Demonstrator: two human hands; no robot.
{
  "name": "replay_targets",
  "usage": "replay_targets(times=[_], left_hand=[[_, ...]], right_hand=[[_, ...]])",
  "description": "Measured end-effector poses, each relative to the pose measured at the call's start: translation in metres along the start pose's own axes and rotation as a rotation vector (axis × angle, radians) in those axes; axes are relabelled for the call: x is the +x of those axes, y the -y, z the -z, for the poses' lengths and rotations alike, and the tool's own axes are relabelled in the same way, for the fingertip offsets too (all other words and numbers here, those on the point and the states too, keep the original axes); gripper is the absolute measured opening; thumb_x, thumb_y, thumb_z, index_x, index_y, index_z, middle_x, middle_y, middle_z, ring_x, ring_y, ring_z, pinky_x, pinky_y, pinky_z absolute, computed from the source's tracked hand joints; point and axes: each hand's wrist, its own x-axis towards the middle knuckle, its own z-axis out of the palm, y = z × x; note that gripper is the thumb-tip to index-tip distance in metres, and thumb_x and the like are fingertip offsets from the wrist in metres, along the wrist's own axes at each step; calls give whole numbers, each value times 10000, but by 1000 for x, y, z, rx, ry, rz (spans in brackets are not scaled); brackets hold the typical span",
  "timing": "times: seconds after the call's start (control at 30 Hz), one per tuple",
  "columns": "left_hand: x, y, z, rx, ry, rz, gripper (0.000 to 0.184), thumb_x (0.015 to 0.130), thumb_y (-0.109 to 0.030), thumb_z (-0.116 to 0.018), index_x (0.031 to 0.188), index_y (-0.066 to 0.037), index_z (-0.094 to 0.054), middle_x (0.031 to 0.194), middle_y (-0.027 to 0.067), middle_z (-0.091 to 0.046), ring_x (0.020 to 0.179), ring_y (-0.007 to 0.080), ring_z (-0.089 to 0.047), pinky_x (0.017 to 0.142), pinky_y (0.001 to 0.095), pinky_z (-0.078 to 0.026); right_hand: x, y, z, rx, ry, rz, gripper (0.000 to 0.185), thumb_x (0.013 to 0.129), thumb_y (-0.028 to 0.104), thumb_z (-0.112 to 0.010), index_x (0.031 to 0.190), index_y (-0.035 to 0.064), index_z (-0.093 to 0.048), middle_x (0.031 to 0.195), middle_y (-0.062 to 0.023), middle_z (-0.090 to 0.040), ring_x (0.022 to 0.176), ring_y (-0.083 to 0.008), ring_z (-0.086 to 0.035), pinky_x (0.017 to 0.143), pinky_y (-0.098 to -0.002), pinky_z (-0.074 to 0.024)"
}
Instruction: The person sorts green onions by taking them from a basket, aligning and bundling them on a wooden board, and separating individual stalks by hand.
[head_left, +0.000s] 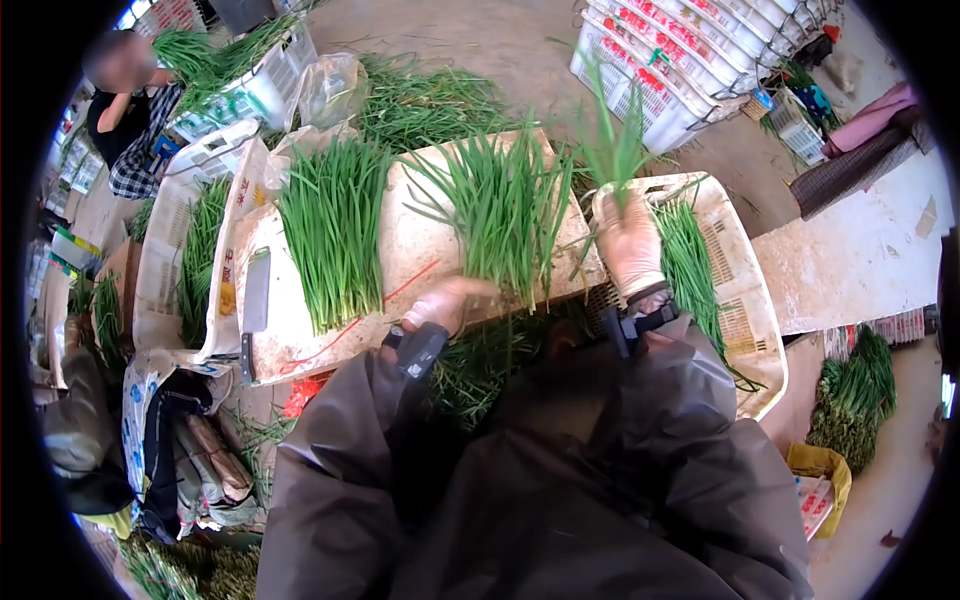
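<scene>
My right hand (630,245), gloved, is closed around a small bunch of garlic chives (615,150), held upright with the blades pointing away from me. It is over the left rim of a white crate (735,250) that holds more chives. My left hand (445,302), slightly blurred, stretches its fingers towards the cut ends of a loose pile of chives (505,220) on the board (410,225); nothing shows in it. Left of that pile lies a denser, neatly lined-up pile of chives (335,230). A cleaver (256,290) rests on the board's left side, near red strings (410,283).
Another white crate (160,250) with chives stands at the left. Beyond the board, loose chives (430,105) cover the floor. Stacked white crates (640,75) rise at the back right. A person (130,120) sits at the far left beside a filled crate (265,95).
</scene>
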Motion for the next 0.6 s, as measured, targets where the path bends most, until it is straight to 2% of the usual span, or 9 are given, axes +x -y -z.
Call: replay_targets(times=[0.07, 0.13, 0.2, 0.27, 0.37, 0.4, 0.43, 0.5, 0.6], left_hand=[[-5, 0, -7, -55, 6, 55, 422, 842, -29, -745, 1260, -57, -698, 1215, 31, -725, 1109, 155, -636, 981, 352, -444], [-6, -1, -12, -65, 25, 92, 420, 847, -35, -747, 1263, -52, -694, 1195, 25, -734, 1074, 142, -645, 951, 333, -451], [0, 4, -9, -30, 58, 110, 408, 856, -43, -744, 1261, -54, -692, 1148, 16, -746, 999, 134, -660, 899, 311, -467], [7, 13, -3, 4, 98, 40, 359, 861, -62, -748, 1217, -53, -700, 1053, 9, -746, 898, 130, -654, 809, 284, -466], [-5, 12, -9, 139, 92, -25, 297, 856, -89, -764, 1146, -55, -709, 937, 2, -729, 783, 116, -624, 699, 259, -449], [-11, 8, -14, 197, 81, -44, 280, 853, -97, -772, 1122, -56, -710, 903, -1, -721, 751, 110, -610, 667, 254, -440], [-13, 7, -17, 213, 82, -48, 274, 843, -99, -779, 1104, -54, -709, 888, -1, -715, 747, 102, -602, 652, 251, -430], [-15, 4, -23, 246, 86, -53, 265, 824, -104, -794, 1068, -51, -706, 859, -3, -705, 737, 84, -585, 622, 245, -411], [-29, -11, -41, 330, 39, -25, 328, 814, -121, -799, 1110, -19, -699, 924, 28, -726, 800, 124, -631, 703, 264, -479]], right_hand=[[-10, -6, -6, -275, 406, -226, 577, 1024, 524, -532, 1229, -8, -618, 1054, -289, -708, 1018, -475, -673, 900, -542, -536], [-30, -91, -55, -151, 491, -73, 566, 1032, 504, -517, 1210, -24, -618, 976, -257, -725, 907, -467, -690, 844, -531, -546], [-40, -68, -60, 31, 579, -277, 514, 1035, 463, -550, 1186, -23, -626, 866, -204, -725, 743, -388, -707, 708, -479, -563], [-39, 10, -39, 333, 654, -693, 472, 1036, 431, -578, 1159, -21, -636, 790, -156, -705, 634, -291, -694, 595, -413, -551], [-54, 25, -41, 307, 797, -656, 413, 1036, 374, -603, 1179, -13, -620, 717, -94, -648, 536, -180, -625, 499, -328, -497], [-63, 27, -42, 292, 884, -603, 447, 1039, 378, -589, 1208, -36, -595, 711, -102, -653, 537, -213, -635, 516, -344, -513], [-71, 29, -49, 235, 928, -647, 340, 1052, 352, -592, 1183, 39, -603, 698, -37, -609, 542, -155, -588, 508, -304, -488], [-85, 31, -54, 384, 854, -747, 394, 1050, 410, -589, 1167, 34, -612, 724, -41, -636, 577, -158, -616, 519, -295, -495], [-82, 31, -55, 361, 938, -690, 658, 1009, 545, -600, 1331, -28, -579, 1045, -161, -715, 815, -222, -704, 667, -351, -578]])
